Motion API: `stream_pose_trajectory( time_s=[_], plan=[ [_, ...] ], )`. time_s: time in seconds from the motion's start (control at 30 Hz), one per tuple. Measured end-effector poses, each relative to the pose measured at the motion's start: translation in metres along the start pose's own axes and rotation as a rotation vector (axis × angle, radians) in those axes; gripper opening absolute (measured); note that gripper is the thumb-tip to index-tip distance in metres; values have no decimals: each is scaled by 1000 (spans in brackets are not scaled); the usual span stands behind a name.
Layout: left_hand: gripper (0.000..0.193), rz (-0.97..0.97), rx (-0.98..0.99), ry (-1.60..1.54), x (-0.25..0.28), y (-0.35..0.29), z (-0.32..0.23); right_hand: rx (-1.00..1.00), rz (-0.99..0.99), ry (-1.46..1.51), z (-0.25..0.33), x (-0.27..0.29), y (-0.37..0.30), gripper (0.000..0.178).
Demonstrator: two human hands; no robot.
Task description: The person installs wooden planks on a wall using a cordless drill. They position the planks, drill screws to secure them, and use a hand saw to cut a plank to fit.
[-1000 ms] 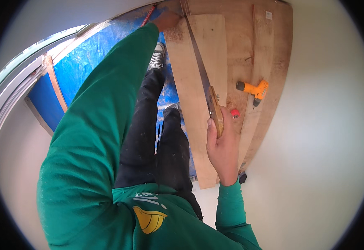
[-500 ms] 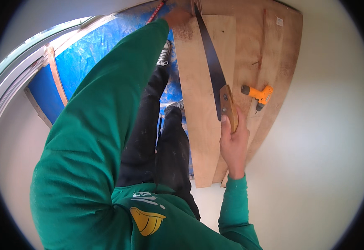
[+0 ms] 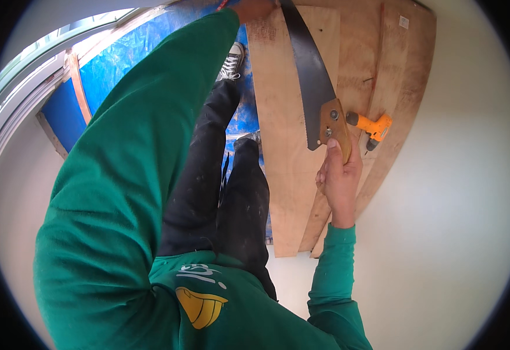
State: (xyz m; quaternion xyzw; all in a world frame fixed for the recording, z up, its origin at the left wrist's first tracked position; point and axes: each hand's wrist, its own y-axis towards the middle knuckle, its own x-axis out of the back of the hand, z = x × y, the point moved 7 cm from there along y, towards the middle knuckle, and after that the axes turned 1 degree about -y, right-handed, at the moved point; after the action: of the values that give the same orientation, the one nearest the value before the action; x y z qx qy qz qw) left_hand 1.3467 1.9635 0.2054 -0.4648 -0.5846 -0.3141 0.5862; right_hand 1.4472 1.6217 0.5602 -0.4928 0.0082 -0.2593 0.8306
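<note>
My right hand (image 3: 341, 181) is closed round the wooden handle (image 3: 343, 153) of a handsaw. The saw's dark blade (image 3: 309, 64) slants up and left over a pale plywood board (image 3: 284, 192), its toothed edge facing left and its tip passing out at the top edge. My left hand (image 3: 256, 10) reaches to the far end of the board beside the blade's tip; the picture's edge cuts it off, and its fingers do not show clearly. Just left of that hand, the end of a thin red stick-like thing (image 3: 223, 4) shows.
An orange cordless drill (image 3: 372, 128) lies right of the saw on larger brown boards (image 3: 415, 70). A nail-like piece (image 3: 368, 79) sticks out there. Blue sheeting (image 3: 132, 64) spreads at the left by a window frame (image 3: 30, 96). My legs and sneaker (image 3: 230, 65) are left of the board.
My right hand has moved the saw up and slightly right, and the blade now shows its flat side more broadly. My left hand and the boards sit higher in the picture.
</note>
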Motion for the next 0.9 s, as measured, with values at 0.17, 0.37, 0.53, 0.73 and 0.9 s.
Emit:
stream_pose_trajectory(
  time_s=[0.17, 0.37, 0.53, 0.73, 0.9],
  plan=[
    [20, -65, -138, -73, -32, -1, 0, -38, -40, -58, -11, 11, 2, 50],
    [19, 13, -43, -148, -58, 14, 21, 174, -56, -419, -1, 7, -1, 43],
    [23, 119, 56, -177, -50, 3, 19, 533, -103, -554, 31, -19, -9, 40],
    [38, -272, 662, -1048, -9, -78, 35, 315, 32, -699, 47, -65, 16, 50],
    [47, -35, 687, -1027, 59, -212, -24, 168, -8, -654, 69, -76, 30, 46]
  ],
)
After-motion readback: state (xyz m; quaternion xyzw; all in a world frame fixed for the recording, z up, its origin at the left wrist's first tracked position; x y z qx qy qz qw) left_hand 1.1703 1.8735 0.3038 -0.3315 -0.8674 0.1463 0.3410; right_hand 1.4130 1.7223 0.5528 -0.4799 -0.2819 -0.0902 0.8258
